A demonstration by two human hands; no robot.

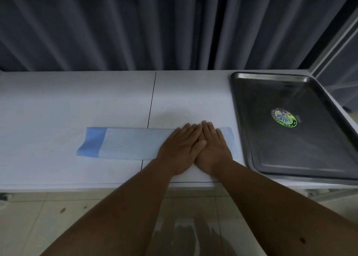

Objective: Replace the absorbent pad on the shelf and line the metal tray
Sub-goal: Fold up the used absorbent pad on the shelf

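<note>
Both hands, left (181, 147) and right (212, 146), flat, fingers straight, pressing folded blue pad (127, 144); metal tray (249, 139) beside.

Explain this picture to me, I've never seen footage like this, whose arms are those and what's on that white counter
There is no machine here. A person wears a camera on the head, looking forward and down, so the two bare arms are the wearer's own.

The left hand and right hand lie flat, side by side, pressing on a folded pale blue absorbent pad with a darker blue end. Neither hand has a grip on anything; the fingers are straight.

The pad lies on a white shelf top. Beside it, to the right, sits an unlined rectangular metal tray with a round shiny sticker inside. Dark pleated curtains hang behind.
</note>
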